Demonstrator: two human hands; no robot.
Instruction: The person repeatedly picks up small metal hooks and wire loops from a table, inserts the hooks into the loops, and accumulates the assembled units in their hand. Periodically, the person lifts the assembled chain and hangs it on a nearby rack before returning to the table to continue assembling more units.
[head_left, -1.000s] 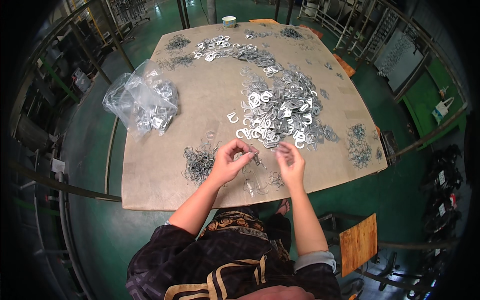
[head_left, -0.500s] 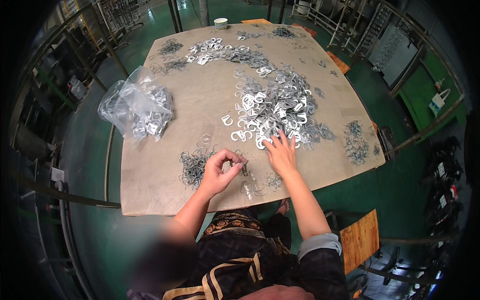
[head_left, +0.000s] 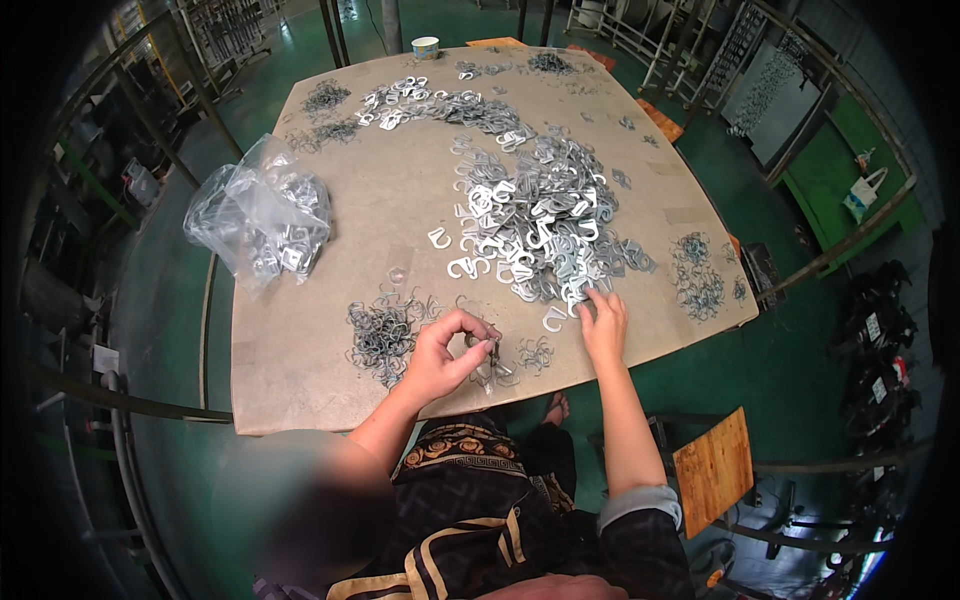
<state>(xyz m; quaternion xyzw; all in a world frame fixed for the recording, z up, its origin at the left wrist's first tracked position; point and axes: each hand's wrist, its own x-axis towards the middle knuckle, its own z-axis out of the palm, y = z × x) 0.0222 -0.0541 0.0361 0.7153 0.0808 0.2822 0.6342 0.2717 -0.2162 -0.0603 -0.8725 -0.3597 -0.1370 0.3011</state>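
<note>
My left hand (head_left: 447, 352) is closed in a pinch above the table's near edge, on a small grey metal piece (head_left: 495, 340); the fingers mostly hide it. My right hand (head_left: 606, 328) reaches the near side of a big pile of flat, hook-shaped metal pieces (head_left: 545, 215). Its thumb and forefinger are apart, with their tips against a pale hook (head_left: 575, 297). One loose hook (head_left: 554, 319) lies just left of these fingertips. Left of my left hand is a heap of thin curved metal pieces (head_left: 380, 335); a smaller cluster of them (head_left: 536, 352) lies between my hands.
A clear plastic bag of metal parts (head_left: 265, 215) sits on the left of the table (head_left: 310, 400). More hooks (head_left: 465, 108) spread across the far part, and thin pieces (head_left: 698, 278) lie at the right. A small tub (head_left: 425, 47) stands at the far edge. A wooden stool (head_left: 712, 470) is at my right.
My right hand has shifted right along the pile's near edge, and a hook now lies apart there. My left hand keeps its pinch in nearly the same place. The view has shifted slightly.
</note>
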